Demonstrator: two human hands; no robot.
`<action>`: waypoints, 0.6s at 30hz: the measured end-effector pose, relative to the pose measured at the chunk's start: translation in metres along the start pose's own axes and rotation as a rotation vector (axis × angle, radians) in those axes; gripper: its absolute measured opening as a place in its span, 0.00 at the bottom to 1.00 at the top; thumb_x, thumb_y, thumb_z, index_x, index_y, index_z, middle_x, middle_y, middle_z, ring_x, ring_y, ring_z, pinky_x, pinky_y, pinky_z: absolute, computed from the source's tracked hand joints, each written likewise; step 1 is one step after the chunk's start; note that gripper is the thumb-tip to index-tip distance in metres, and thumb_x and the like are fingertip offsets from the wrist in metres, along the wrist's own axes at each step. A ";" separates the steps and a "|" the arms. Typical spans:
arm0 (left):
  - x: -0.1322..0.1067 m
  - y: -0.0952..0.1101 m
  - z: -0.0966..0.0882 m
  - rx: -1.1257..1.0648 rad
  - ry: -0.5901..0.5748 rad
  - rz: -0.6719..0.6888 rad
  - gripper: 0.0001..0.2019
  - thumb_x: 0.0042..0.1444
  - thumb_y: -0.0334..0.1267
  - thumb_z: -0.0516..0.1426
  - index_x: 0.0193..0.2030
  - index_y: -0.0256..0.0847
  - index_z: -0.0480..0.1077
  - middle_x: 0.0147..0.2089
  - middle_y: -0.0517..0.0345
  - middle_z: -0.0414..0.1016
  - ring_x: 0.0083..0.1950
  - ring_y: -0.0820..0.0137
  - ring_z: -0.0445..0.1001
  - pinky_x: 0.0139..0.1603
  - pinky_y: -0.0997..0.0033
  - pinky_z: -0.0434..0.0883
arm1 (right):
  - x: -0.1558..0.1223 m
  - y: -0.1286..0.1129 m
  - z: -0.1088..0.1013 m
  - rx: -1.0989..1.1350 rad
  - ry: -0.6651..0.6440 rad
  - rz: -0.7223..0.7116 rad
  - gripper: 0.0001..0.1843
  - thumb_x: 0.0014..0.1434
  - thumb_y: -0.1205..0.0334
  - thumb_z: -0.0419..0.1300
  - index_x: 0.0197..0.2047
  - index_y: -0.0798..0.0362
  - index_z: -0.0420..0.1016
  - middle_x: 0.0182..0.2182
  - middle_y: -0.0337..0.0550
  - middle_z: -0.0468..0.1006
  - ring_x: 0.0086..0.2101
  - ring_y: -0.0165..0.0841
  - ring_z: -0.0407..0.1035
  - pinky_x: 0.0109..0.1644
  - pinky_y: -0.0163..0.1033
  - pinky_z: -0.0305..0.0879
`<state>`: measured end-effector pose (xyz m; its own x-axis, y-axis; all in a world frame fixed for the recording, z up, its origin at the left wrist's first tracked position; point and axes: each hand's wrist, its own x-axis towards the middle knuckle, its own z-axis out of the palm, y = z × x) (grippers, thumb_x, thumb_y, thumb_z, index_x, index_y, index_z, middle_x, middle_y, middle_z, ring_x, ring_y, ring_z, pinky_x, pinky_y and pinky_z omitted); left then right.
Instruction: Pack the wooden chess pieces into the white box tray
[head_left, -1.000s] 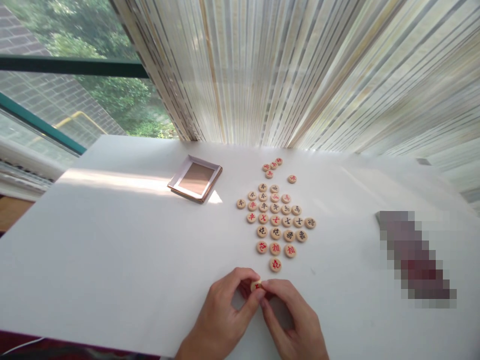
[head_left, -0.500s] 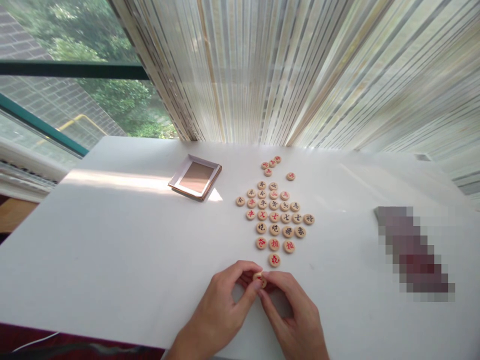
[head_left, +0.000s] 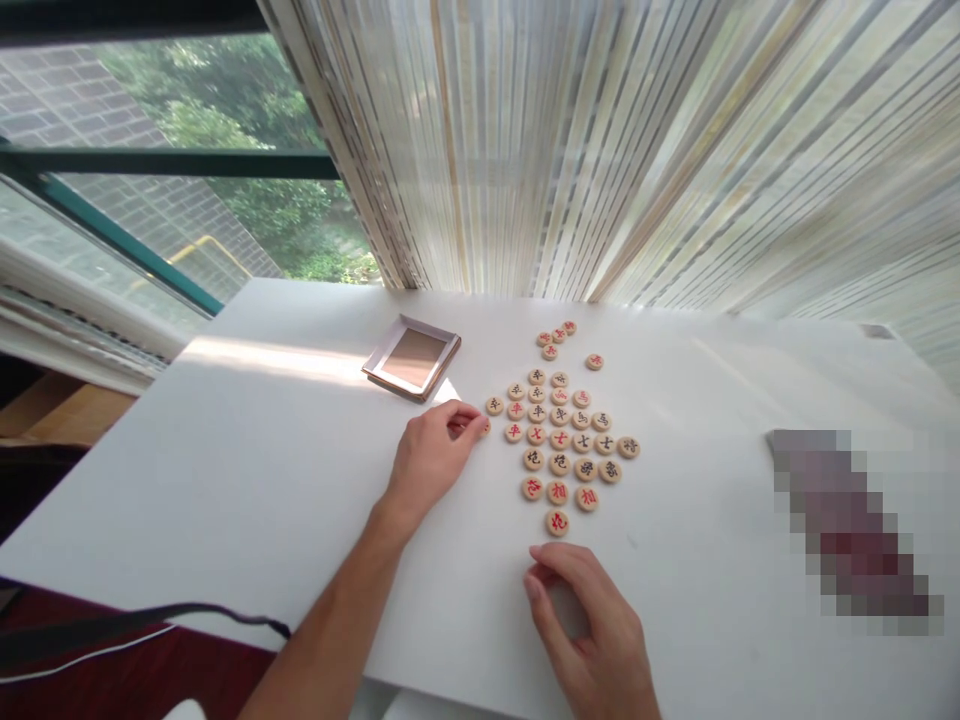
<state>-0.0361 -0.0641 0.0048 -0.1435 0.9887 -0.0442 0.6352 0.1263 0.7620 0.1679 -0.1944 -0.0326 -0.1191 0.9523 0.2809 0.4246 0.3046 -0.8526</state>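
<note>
Several round wooden chess pieces (head_left: 561, 438) with red or black characters lie in rows on the white table (head_left: 225, 480). My left hand (head_left: 433, 456) is stretched out to the left end of a row, its fingertips pinched on a wooden piece (head_left: 484, 428) that touches the table beside the row. My right hand (head_left: 581, 625) rests near the front edge, fingers curled with nothing visible in them, just below the lowest red-marked piece (head_left: 556, 522).
An open shallow box lid (head_left: 411, 357) lies left of the pieces. A blurred dark object (head_left: 847, 530) sits at the right. Striped curtains (head_left: 600, 150) hang behind the table and a window (head_left: 150, 180) is at the left.
Both hands were together on one piece near the front edge. My left hand has since carried it forward to the left end of a row; my right hand stayed behind.
</note>
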 end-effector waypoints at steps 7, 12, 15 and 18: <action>0.002 -0.007 0.012 0.044 0.033 0.031 0.07 0.59 0.45 0.62 0.37 0.45 0.79 0.36 0.61 0.83 0.36 0.68 0.78 0.40 0.71 0.72 | 0.000 0.002 0.001 0.003 -0.009 0.008 0.09 0.67 0.68 0.59 0.49 0.49 0.75 0.41 0.46 0.80 0.38 0.35 0.79 0.44 0.36 0.78; 0.004 -0.008 0.014 0.089 0.058 0.033 0.09 0.58 0.45 0.63 0.41 0.44 0.78 0.38 0.59 0.82 0.35 0.69 0.77 0.39 0.71 0.71 | 0.000 0.002 0.000 -0.005 0.007 0.018 0.09 0.67 0.68 0.59 0.49 0.49 0.75 0.41 0.46 0.80 0.39 0.35 0.79 0.45 0.37 0.77; 0.009 -0.009 0.008 0.061 0.042 0.008 0.12 0.62 0.49 0.59 0.40 0.43 0.77 0.37 0.58 0.82 0.36 0.68 0.78 0.39 0.70 0.72 | 0.000 0.001 0.000 -0.001 0.016 0.014 0.09 0.67 0.68 0.59 0.48 0.49 0.75 0.40 0.46 0.80 0.39 0.36 0.78 0.44 0.37 0.77; 0.015 -0.010 0.000 0.031 0.003 -0.020 0.14 0.64 0.50 0.56 0.41 0.42 0.77 0.38 0.57 0.83 0.37 0.67 0.80 0.41 0.70 0.73 | 0.000 0.000 0.000 0.001 0.020 0.007 0.07 0.67 0.67 0.59 0.47 0.50 0.76 0.39 0.47 0.80 0.38 0.36 0.78 0.43 0.37 0.77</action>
<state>-0.0447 -0.0503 -0.0039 -0.1585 0.9857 -0.0575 0.6554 0.1486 0.7405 0.1684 -0.1941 -0.0325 -0.0982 0.9539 0.2836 0.4243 0.2979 -0.8551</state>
